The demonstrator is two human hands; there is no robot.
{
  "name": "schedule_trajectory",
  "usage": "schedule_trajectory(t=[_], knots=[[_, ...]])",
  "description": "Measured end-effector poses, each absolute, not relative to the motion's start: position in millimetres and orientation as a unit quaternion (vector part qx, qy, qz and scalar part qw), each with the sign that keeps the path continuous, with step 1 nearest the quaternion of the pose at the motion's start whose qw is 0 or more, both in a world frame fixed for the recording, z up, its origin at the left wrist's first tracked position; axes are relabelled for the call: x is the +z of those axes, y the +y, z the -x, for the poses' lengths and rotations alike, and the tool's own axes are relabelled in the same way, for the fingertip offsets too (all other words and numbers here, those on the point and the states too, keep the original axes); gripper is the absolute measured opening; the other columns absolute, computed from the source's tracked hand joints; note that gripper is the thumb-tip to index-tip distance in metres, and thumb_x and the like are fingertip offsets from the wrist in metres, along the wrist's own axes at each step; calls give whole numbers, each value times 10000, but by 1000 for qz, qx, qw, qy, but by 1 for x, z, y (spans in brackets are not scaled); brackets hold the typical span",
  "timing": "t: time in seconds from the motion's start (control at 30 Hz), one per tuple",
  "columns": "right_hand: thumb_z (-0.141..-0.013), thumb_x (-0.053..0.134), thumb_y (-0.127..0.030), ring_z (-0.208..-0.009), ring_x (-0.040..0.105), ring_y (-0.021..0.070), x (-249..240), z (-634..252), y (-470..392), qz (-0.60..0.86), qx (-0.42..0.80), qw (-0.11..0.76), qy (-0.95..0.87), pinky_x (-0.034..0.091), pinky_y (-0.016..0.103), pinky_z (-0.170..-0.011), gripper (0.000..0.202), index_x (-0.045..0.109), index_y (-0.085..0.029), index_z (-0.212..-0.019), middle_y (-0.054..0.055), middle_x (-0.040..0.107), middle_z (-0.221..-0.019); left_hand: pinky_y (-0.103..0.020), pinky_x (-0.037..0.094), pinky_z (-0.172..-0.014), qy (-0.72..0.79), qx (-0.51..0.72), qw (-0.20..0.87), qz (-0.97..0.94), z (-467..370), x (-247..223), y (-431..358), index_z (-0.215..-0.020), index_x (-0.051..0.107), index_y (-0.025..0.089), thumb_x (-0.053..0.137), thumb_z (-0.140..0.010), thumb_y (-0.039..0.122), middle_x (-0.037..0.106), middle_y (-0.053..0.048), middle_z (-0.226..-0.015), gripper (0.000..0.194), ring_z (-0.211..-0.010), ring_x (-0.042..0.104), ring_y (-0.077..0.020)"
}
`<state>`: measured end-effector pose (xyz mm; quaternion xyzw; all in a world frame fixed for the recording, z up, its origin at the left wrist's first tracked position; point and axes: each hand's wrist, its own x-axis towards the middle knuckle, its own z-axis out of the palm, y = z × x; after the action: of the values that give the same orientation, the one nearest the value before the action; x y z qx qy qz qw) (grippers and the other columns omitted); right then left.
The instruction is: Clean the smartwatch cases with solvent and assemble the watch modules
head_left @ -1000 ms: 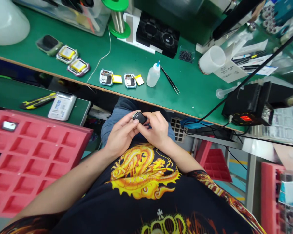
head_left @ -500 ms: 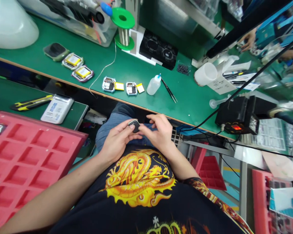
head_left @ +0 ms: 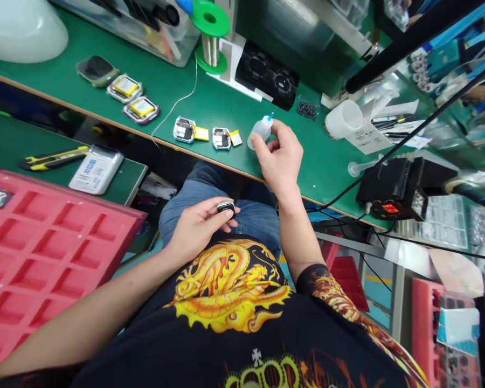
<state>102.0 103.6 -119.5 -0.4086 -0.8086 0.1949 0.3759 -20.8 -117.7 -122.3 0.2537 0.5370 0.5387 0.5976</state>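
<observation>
My left hand [head_left: 200, 223], above my lap, is closed around a small dark watch-like case [head_left: 226, 208] with a pale rim. My right hand [head_left: 282, 153] reaches over the bench edge, its thumb and fingers around a small translucent squeeze bottle [head_left: 261, 131] with a blue tip. The bottle stands upright or slightly tilted; I cannot tell whether its base touches the bench. Just left of it lie two opened watch cases, one [head_left: 221, 138] nearer and another [head_left: 184, 130] farther left, each with a yellow-edged battery folded out. The tweezers are hidden behind my right hand.
Two more cases with batteries [head_left: 141, 109] and a green-framed case [head_left: 97, 71] lie on the green bench [head_left: 226, 110]. Behind stands a solder wire spool [head_left: 210, 51]. A red compartment tray [head_left: 60, 215] is at left, a black box with a lit red display [head_left: 390, 208] at right.
My right hand has left the dark case and moved up and forward onto the squeeze bottle. My left hand still holds the case near my lap. The view has shifted slightly.
</observation>
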Motion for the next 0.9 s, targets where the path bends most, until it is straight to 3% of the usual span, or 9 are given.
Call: schedule_trajectory(t=[0.23, 0.43, 0.63, 0.8, 0.9], knots=[[-1090, 481, -528, -965, 729, 225, -82, -179, 130, 526, 102, 399, -744, 601, 395, -845, 467, 661, -164, -1319, 110, 697, -1113, -295, 627, -698, 539, 523, 595, -285, 24, -124, -118, -1187, 765, 164, 810, -942, 426, 823, -114, -1094, 361, -808, 778, -195], [-1043, 563, -515, -919, 692, 244, -85, -250, 174, 603, 8, 359, -713, 559, 449, -906, 401, 690, -142, -1115, 112, 704, -1021, -329, 651, -707, 536, 515, 610, -274, 21, -121, -116, -1194, 763, 171, 852, -901, 472, 827, -124, -1101, 430, -799, 793, -225], [-1035, 536, -513, -870, 662, 215, -99, -266, 176, 624, 13, 364, -691, 559, 405, -844, 405, 679, -137, -1077, 76, 670, -928, -340, 673, -701, 543, 504, 625, -245, 23, -123, -118, -1209, 781, 194, 877, -875, 505, 820, -140, -1179, 466, -832, 801, -252], [-962, 631, -475, -821, 646, 196, -102, -267, 180, 648, 20, 333, -685, 545, 383, -829, 343, 690, -143, -1024, 40, 668, -846, -318, 671, -699, 539, 492, 640, -240, 23, -134, -115, -1194, 781, 191, 880, -880, 469, 824, -137, -1155, 431, -815, 795, -232], [-893, 728, -505, -807, 661, 221, -90, -261, 178, 663, 40, 346, -663, 534, 424, -807, 419, 717, -137, -1093, 76, 694, -863, -308, 662, -700, 532, 501, 643, -228, 17, -132, -115, -1205, 758, 179, 859, -904, 453, 823, -139, -1141, 419, -815, 800, -226]])
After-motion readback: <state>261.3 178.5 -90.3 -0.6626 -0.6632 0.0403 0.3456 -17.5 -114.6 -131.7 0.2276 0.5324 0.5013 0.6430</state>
